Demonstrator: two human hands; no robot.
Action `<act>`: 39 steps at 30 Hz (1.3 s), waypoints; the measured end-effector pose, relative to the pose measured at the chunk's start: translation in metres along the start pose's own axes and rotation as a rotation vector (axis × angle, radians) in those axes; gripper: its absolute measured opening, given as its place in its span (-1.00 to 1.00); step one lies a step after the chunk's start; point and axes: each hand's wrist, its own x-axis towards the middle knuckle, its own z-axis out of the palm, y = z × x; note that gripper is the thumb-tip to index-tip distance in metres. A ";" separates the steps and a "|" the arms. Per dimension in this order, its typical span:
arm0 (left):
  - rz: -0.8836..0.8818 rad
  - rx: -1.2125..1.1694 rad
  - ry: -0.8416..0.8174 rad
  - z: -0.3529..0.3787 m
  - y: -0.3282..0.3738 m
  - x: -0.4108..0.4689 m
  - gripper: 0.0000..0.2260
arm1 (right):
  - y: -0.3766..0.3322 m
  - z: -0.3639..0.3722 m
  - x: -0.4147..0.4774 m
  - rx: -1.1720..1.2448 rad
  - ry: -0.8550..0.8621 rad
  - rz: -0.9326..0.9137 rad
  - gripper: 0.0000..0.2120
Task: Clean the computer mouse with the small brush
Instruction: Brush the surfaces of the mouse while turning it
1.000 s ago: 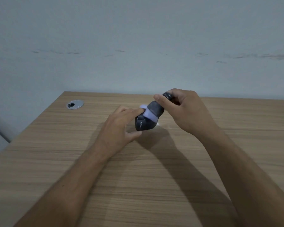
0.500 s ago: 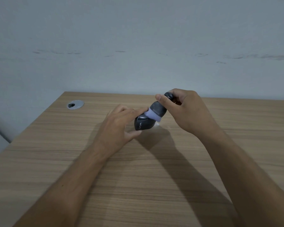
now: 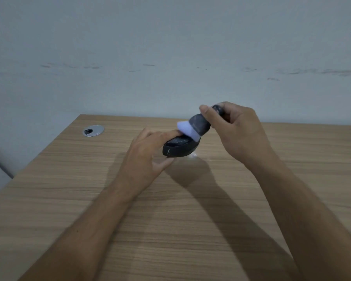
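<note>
Brushing under way on the top of the mouse

Gripping the dark handle, the right hand (image 3: 239,128) is closed around the small brush with a dark grey body and pale lilac-white bristles (image 3: 193,125), just right of the frame's centre. The thumb lies along the upper side of the handle and the fingers curl round its far end. The brush slants down to the left, and its bristles meet the top of the black, rounded plastic computer mouse (image 3: 180,148).

The left hand (image 3: 148,157), at the centre of the frame, steadies the mouse. Its forefinger reaches across the mouse's upper surface, close to the bristles, and its thumb presses the near lower edge. Whether the other fingers touch the mouse I cannot tell, as they are hidden behind the hand.

The mouse appears to sit on the wooden worktop with a light grain (image 3: 170,220), tilted so that a face with white lettering turns toward the camera. A small pale patch shows on the worktop beside its right end; what it is cannot be made out.

A round silver cable grommet (image 3: 93,130) lies well apart, at the worktop's upper left corner, below a plain grey wall (image 3: 170,47).

Judging by the contact, cleaning is in progress. The upper surface is being worked; the sides and underside probably remain. No dust is visible, so how clean the mouse is cannot be judged.
</note>
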 end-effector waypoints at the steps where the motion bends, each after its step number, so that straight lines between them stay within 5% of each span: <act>1: 0.001 0.002 0.000 0.001 0.001 0.000 -0.51 | 0.001 0.000 -0.002 -0.054 -0.018 -0.028 -0.61; 15: 0.006 0.050 0.038 -0.003 0.006 0.001 -0.48 | 0.003 -0.008 0.001 -0.328 0.051 -0.102 -0.67; 18: -0.010 0.019 0.023 -0.002 0.008 0.002 -0.46 | 0.000 -0.012 0.001 -0.201 0.040 -0.073 -0.63; 21: -0.177 -0.110 0.019 0.001 0.012 -0.001 -0.40 | -0.004 -0.009 0.000 -0.061 -0.076 -0.074 -0.64; 24: -0.364 -0.280 -0.052 0.002 0.015 -0.004 -0.37 | 0.008 -0.006 0.002 -0.178 -0.020 -0.062 -0.66; 28: -0.425 -0.478 -0.093 0.002 0.010 -0.002 -0.39 | 0.014 -0.017 0.005 -0.140 0.034 -0.027 -0.68; 39: -0.574 -0.764 -0.040 -0.001 0.004 -0.003 -0.53 | 0.003 -0.030 0.002 -0.141 -0.285 -0.104 -0.78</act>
